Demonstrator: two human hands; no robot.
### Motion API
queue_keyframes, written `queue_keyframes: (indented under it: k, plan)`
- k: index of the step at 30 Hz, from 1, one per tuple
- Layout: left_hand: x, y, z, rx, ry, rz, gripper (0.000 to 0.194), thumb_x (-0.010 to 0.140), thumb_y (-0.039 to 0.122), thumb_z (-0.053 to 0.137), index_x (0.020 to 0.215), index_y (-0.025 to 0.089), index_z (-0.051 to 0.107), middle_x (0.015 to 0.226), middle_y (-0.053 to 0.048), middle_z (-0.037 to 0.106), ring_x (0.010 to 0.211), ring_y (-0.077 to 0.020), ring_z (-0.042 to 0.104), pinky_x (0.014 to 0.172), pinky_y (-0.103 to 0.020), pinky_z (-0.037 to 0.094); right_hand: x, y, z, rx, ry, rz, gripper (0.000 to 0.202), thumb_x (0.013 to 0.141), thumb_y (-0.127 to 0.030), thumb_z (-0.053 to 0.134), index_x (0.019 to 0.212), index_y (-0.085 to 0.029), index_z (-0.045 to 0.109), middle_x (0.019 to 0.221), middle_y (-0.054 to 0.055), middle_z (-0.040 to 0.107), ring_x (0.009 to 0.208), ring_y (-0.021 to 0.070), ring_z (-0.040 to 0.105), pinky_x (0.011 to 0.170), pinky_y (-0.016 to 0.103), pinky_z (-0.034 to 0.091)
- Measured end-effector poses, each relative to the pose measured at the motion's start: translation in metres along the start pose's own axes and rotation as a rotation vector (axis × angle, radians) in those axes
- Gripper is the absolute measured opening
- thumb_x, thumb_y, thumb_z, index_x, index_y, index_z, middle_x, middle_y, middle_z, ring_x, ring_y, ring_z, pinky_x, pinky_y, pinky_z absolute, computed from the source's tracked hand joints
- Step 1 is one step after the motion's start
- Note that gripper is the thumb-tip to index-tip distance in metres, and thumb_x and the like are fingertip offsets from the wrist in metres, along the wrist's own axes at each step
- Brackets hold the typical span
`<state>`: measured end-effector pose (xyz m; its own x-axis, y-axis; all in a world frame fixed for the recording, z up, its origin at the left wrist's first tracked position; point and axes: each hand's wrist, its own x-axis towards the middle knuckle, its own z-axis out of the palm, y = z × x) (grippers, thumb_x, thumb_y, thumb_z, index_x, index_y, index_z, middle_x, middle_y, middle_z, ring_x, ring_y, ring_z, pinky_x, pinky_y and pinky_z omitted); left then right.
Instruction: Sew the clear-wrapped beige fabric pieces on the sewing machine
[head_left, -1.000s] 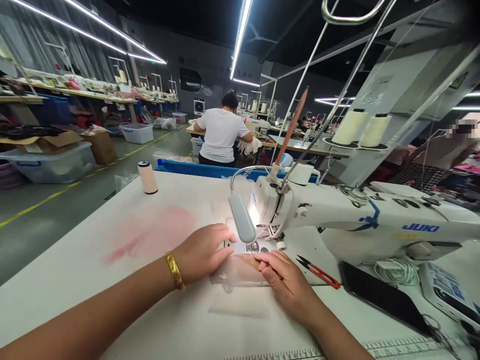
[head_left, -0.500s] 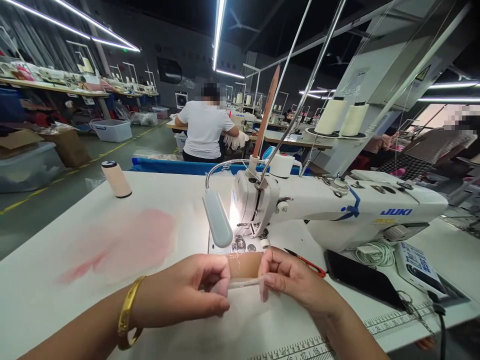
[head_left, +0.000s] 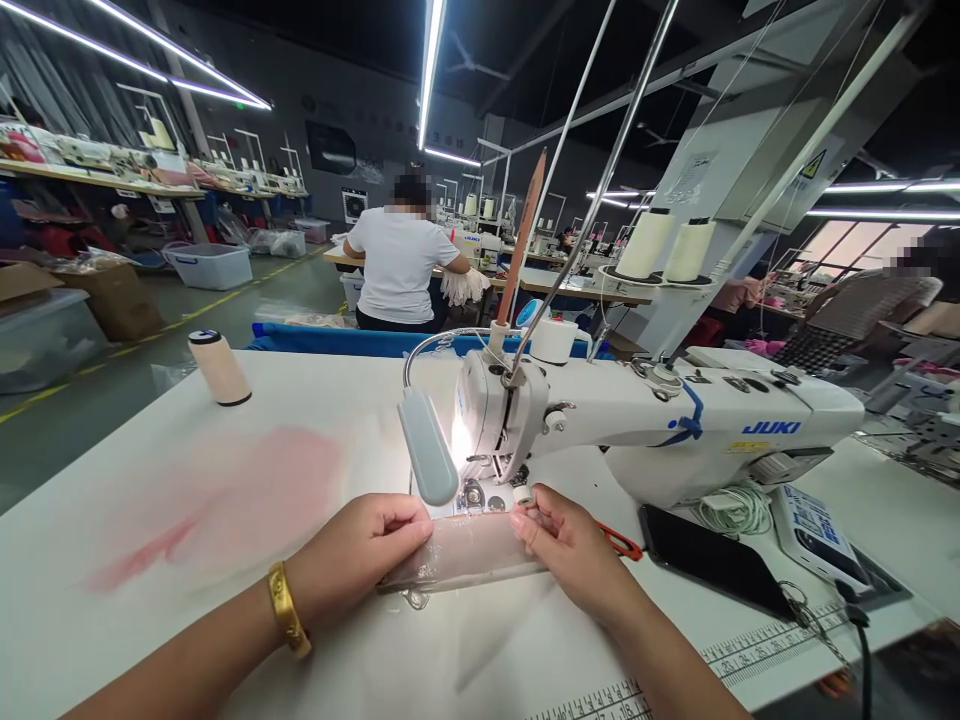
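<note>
Translucent pinkish sheet [head_left: 484, 555]: lower centre of the frame, over the white table [head_left: 360, 685], just in front of the sewing machine [head_left: 499, 410]; whether it lies fully flat, I cannot tell.
Left hand [head_left: 367, 540]: lower centre-left, pinching the sheet's upper left part between thumb and fingers.
Right hand [head_left: 566, 545]: right of centre, pinching its upper right corner.
Grey lamp [head_left: 427, 448]: centre, above the sheet.
Handling: I would keep the pull light and even, the edge straight, fingertips clear of the needle area.
</note>
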<state>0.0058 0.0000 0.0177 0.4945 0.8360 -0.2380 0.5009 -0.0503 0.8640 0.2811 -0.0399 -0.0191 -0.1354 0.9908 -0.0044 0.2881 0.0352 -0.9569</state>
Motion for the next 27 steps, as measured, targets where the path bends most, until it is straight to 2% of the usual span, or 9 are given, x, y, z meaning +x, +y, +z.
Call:
queue_keyframes:
  k: [6, 11, 15, 18, 20, 22, 23, 25, 27]
  plan:
    - [0.000, -0.003, 0.000, -0.023, 0.017, -0.003, 0.046, 0.085, 0.059, 0.056, 0.060, 0.022, 0.045, 0.057, 0.002, 0.052, 0.059, -0.0159, 0.042, 0.061, -0.028, 0.034, 0.001, -0.002, -0.001, -0.037, 0.052, 0.028, 0.026, 0.098, -0.044, 0.062, 0.085, -0.023, 0.054, 0.070, -0.007, 0.040, 0.065, 0.0138, 0.034, 0.061, 0.026, 0.024]
    - [0.000, -0.005, 0.002, 0.001, 0.031, 0.017, 0.046, 0.087, 0.059, 0.055, 0.061, 0.023, 0.044, 0.058, 0.003, 0.050, 0.060, -0.0161, 0.041, 0.061, -0.029, 0.034, 0.000, -0.004, 0.000, -0.049, 0.073, 0.043, 0.025, 0.097, -0.045, 0.061, 0.086, -0.024, 0.054, 0.068, -0.007, 0.039, 0.064, 0.0141, 0.034, 0.060, 0.026, 0.025]
    - [-0.001, -0.004, 0.001, 0.121, 0.054, 0.038, 0.046, 0.092, 0.058, 0.050, 0.065, 0.023, 0.037, 0.061, 0.004, 0.040, 0.060, -0.0156, 0.034, 0.059, -0.029, 0.030, -0.002, -0.008, 0.001, -0.060, 0.044, 0.060, 0.020, 0.094, -0.042, 0.064, 0.091, -0.023, 0.059, 0.077, -0.005, 0.050, 0.071, 0.0159, 0.046, 0.067, 0.027, 0.036]
    - [-0.001, -0.007, 0.000, 0.313, 0.115, 0.078, 0.045, 0.099, 0.054, 0.041, 0.067, 0.023, 0.033, 0.063, 0.003, 0.041, 0.060, -0.0173, 0.038, 0.059, -0.030, 0.031, -0.002, -0.009, 0.001, -0.192, 0.021, 0.041, 0.009, 0.089, -0.031, 0.067, 0.092, -0.024, 0.064, 0.086, -0.002, 0.058, 0.081, 0.0191, 0.055, 0.074, 0.030, 0.042]
    - [0.000, -0.010, 0.000, 0.488, 0.220, 0.167, 0.038, 0.102, 0.046, 0.037, 0.071, 0.023, 0.040, 0.070, -0.001, 0.052, 0.066, -0.0208, 0.048, 0.063, -0.032, 0.035, -0.002, -0.008, 0.000, -0.250, 0.059, -0.021, 0.008, 0.091, -0.029, 0.065, 0.085, -0.023, 0.062, 0.089, 0.000, 0.059, 0.084, 0.0201, 0.056, 0.076, 0.031, 0.043]
    - [0.001, -0.012, 0.001, 0.659, 0.322, 0.331, 0.025, 0.101, 0.033, 0.039, 0.083, 0.022, 0.054, 0.089, -0.006, 0.063, 0.081, -0.0261, 0.057, 0.072, -0.036, 0.042, -0.001, -0.006, 0.000, -0.229, 0.102, -0.054, 0.016, 0.095, -0.032, 0.063, 0.082, -0.023, 0.058, 0.089, 0.000, 0.059, 0.083, 0.0199, 0.055, 0.073, 0.031, 0.043]
    - [0.001, -0.013, 0.003, 0.723, 0.327, 0.429, 0.020, 0.099, 0.026, 0.042, 0.090, 0.022, 0.059, 0.098, -0.009, 0.065, 0.088, -0.0279, 0.058, 0.077, -0.038, 0.043, -0.001, -0.005, 0.000, -0.203, 0.111, -0.046, 0.019, 0.097, -0.035, 0.062, 0.083, -0.024, 0.056, 0.088, 0.000, 0.059, 0.081, 0.0194, 0.055, 0.070, 0.030, 0.042]
    - [0.001, -0.013, 0.008, 0.796, 0.211, 0.582, 0.018, 0.095, 0.018, 0.048, 0.099, 0.023, 0.065, 0.107, -0.009, 0.065, 0.094, -0.0282, 0.059, 0.080, -0.039, 0.044, 0.000, -0.004, 0.000, -0.155, 0.106, -0.009, 0.023, 0.101, -0.041, 0.058, 0.086, -0.024, 0.053, 0.083, -0.001, 0.060, 0.074, 0.0179, 0.054, 0.064, 0.028, 0.040]
    - [0.000, -0.010, 0.015, 0.805, 0.061, 0.593, 0.015, 0.094, 0.018, 0.055, 0.102, 0.024, 0.067, 0.107, -0.007, 0.065, 0.092, -0.0265, 0.059, 0.077, -0.037, 0.045, 0.001, -0.004, 0.000, -0.102, 0.087, 0.012, 0.024, 0.103, -0.047, 0.054, 0.095, -0.025, 0.055, 0.084, -0.001, 0.064, 0.071, 0.0172, 0.056, 0.063, 0.028, 0.042]
